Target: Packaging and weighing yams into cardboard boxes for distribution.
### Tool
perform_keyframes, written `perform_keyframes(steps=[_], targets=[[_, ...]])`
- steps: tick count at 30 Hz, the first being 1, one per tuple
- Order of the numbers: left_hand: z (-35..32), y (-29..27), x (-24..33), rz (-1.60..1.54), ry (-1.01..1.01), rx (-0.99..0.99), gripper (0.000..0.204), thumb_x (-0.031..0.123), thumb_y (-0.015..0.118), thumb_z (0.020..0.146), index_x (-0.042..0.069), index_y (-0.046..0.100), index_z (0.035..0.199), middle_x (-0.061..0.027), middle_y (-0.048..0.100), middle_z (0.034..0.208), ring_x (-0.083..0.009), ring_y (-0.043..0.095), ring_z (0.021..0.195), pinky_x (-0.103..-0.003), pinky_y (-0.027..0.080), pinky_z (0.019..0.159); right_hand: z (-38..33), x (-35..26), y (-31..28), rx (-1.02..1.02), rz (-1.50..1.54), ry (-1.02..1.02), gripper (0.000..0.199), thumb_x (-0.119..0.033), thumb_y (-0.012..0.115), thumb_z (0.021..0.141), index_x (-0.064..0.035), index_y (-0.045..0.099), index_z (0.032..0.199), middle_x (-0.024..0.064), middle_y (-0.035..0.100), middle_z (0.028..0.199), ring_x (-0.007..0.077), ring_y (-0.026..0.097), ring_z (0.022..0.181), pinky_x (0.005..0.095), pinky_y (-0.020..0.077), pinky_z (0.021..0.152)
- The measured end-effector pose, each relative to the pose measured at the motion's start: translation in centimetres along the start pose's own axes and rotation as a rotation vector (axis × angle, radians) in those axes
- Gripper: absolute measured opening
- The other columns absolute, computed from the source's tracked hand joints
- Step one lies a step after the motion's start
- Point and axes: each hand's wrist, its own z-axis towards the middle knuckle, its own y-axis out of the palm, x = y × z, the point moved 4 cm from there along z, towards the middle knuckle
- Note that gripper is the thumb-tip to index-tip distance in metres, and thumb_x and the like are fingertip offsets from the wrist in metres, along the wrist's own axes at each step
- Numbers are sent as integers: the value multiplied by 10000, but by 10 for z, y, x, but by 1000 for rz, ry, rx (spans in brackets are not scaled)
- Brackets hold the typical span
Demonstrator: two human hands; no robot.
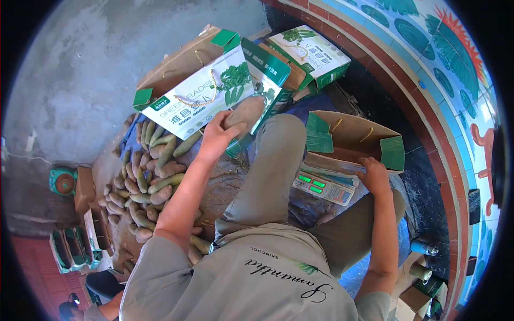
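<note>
Left grip: I find it pinching a brown tuber near the white carton | Handling: I judge it weighty, stiff, bruisable; hold mid-body | Right grip: at open carton edge, closure I cannot tell.

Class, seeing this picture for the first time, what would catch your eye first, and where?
The heap of brown tubers and long green vegetables at left stands out first. At upper centre, the left hand holds a large brownish oval tuber by a white-and-green cardboard carton. Right of centre, a pale scale shows glowing green digits below an open brown cardboard carton.
</note>
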Motion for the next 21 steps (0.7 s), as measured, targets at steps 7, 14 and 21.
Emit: perform_keyframes(steps=[7, 14, 21], targets=[[7, 81, 82, -41, 248, -199, 467, 255, 711, 689, -18, 563, 1037, -103, 602, 914, -152, 550, 830, -282, 442, 753, -8, 25, 23, -33, -147, 62, 203, -178, 665, 682, -73, 603, 844, 111, 602, 806, 287, 600, 793, 391, 477, 695], [10, 181, 90, 163, 255, -365, 487, 339, 719, 646, -9, 593, 964, -141, 621, 867, -220, 598, 802, -314, 461, 723, -10, 22, 25, 33, -173, 37, 101, -164, 604, 727, -93, 591, 797, 106, 600, 769, 272, 608, 763, 385, 492, 645], [17, 234, 73, 434, 309, -366, 483, 382, 706, 635, -12, 598, 892, -185, 624, 858, -302, 604, 826, -363, 468, 729, -7, 24, 30, 36, -112, 41, 103, -143, 602, 722, -71, 580, 792, 117, 600, 780, 307, 598, 760, 413, 480, 647]])
